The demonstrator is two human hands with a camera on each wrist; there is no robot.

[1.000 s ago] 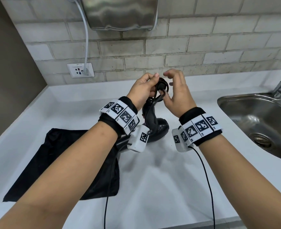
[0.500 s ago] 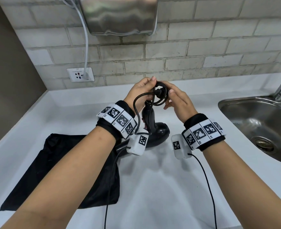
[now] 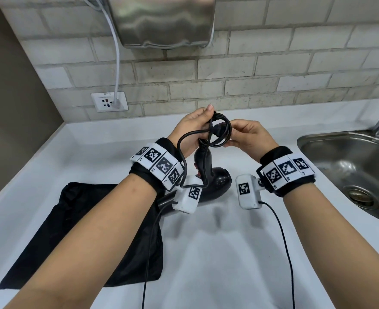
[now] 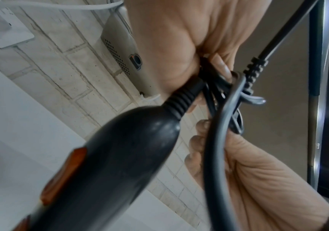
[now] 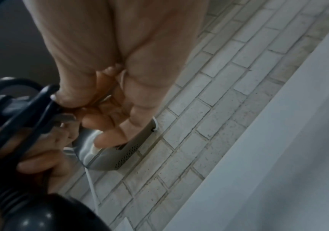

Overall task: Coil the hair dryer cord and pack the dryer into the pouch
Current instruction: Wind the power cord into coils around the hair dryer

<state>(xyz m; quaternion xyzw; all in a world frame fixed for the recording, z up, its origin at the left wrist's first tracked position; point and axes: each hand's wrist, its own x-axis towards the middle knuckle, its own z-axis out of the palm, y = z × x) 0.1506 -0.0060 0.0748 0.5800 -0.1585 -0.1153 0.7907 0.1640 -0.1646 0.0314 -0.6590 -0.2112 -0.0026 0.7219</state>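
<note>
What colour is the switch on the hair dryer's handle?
Orange, on the black hair dryer; the switch shows best in the left wrist view.

Glossy black plastic hair dryer (image 3: pixel 213 181) has its handle up and body by the white counter, its black rubber cord (image 3: pixel 219 132) looped in small coils above the handle, flat black fabric pouch (image 3: pixel 90 230) lying just left.

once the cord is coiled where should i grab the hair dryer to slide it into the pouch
Probably the handle, taken from above. The hair dryer rests on its body on the counter with the handle sticking up toward the hands, slim enough to wrap fingers round. The left hand and right hand hold the coiled cord at its top. The pouch lies flat to the left.
</note>
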